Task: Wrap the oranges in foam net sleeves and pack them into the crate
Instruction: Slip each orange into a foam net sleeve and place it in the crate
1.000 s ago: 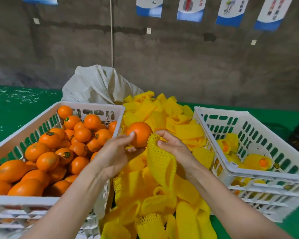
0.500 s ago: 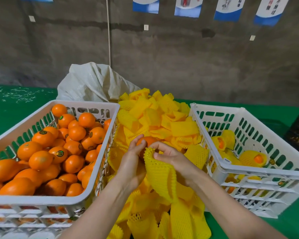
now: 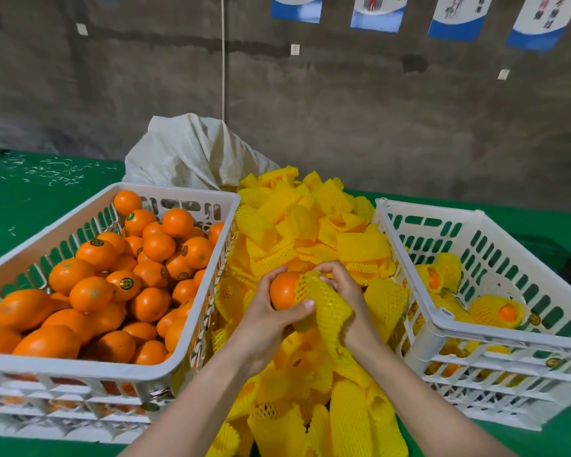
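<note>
Counter (image 3: 30, 199): green, carrying everything listed here.
Orange crate (image 3: 112, 371): white and slotted, against the left edge of the sleeve pile (image 3: 310, 219), heaped with bare oranges (image 3: 89, 293), several with round stickers.
Sleeve pile: loose yellow foam nets, heaped between the two crates.
Packing crate (image 3: 442, 319): white and slotted, against the pile's right edge, with a few wrapped oranges (image 3: 488, 310) lying inside.
Sack (image 3: 192, 153): pale woven cloth, slumped behind the pile's far left corner.
Left hand (image 3: 267, 324): above the middle of the pile, cupping the orange (image 3: 282, 290) from its left side.
Right hand (image 3: 346, 291): above the pile, just right of the left hand, holding the foam net sleeve (image 3: 327, 311).
Foam net sleeve: its mouth stretched over the orange's right half, the rest hanging down toward the pile.
Orange: above the pile's middle, left half bare.
Fingers (image 3: 302, 306): the left ones curl round the orange, thumb across its front; the right ones pinch the sleeve's rim.
</note>
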`<state>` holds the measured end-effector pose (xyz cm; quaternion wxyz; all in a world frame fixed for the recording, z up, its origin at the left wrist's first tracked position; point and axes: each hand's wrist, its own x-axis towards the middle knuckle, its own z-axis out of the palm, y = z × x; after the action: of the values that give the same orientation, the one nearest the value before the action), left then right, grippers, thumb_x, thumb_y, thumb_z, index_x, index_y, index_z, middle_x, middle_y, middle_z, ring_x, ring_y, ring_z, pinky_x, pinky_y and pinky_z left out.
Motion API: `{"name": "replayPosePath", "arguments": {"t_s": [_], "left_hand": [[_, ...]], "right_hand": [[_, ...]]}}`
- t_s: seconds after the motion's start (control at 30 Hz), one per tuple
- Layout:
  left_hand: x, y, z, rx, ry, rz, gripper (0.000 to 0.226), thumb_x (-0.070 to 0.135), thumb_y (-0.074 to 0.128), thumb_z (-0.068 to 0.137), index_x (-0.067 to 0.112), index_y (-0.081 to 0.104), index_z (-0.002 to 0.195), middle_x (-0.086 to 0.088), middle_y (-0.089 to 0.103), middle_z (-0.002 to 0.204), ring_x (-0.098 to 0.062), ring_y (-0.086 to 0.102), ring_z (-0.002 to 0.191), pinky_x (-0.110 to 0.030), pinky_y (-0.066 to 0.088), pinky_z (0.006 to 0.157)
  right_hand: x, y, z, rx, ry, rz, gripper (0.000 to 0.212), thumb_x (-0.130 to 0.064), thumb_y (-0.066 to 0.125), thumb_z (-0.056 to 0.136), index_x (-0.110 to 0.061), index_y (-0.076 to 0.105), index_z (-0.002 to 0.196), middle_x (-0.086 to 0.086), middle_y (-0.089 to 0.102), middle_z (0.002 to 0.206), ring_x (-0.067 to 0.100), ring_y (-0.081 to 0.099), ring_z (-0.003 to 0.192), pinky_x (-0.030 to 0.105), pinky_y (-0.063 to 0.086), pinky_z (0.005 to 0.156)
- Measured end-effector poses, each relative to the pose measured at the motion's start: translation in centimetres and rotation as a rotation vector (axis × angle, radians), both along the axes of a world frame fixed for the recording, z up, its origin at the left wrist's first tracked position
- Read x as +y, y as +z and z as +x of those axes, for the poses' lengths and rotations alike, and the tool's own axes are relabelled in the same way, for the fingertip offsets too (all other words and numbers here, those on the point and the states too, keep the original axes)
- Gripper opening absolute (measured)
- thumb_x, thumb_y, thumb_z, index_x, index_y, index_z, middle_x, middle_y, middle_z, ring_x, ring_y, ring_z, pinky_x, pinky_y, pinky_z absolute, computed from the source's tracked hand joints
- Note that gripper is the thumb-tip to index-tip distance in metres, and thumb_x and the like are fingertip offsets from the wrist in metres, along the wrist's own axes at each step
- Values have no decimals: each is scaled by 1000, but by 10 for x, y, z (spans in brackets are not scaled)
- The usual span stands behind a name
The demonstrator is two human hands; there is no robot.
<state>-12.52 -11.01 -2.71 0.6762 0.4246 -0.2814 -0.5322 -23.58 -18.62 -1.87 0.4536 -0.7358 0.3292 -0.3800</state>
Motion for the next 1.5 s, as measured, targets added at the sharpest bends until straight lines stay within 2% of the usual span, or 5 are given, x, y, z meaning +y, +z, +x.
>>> {"name": "replayPosePath", "arguments": {"t_s": [0.4,0.93,1.13,1.37,1.5], "left_hand": [[-18,-4,-17,110,315,127,50,48,48,90,11,51,124,-23,60,103,-34,62,96,-41,51,83],[-20,10,-4,319,123,105,32,43,59,81,15,75,81,-12,74,89,-26,72,78,-38,54,70],[-26,7,2,194,379,195,16,43,59,89,29,55,81,1,64,84,-20,63,81,-37,52,72],[-25,-7,-2,-379,564,137,50,45,46,95,14,32,60,-7,32,58,-22,33,57,-37,27,60],[-24,-8,2,-778,654,108,49,36,47,97,16,31,56,2,28,52,-15,26,49,-34,19,53]], "right_hand": [[37,-22,14,-78,-194,-306,9,-24,41,99,-33,43,97,-5,56,78,14,54,71,38,40,61],[6,1,11,-320,-166,130,35,-9,41,99,-8,44,64,4,43,63,19,38,67,37,32,64],[14,2,16,-472,-38,757,44,-37,30,99,-9,58,117,22,59,118,29,56,106,42,41,94],[17,-5,19,-117,-63,553,37,-44,28,100,-27,57,85,-15,60,95,8,56,92,32,40,90],[16,-8,22,-48,-226,496,50,-60,26,92,-25,59,105,10,63,115,31,57,107,46,43,97]]}}
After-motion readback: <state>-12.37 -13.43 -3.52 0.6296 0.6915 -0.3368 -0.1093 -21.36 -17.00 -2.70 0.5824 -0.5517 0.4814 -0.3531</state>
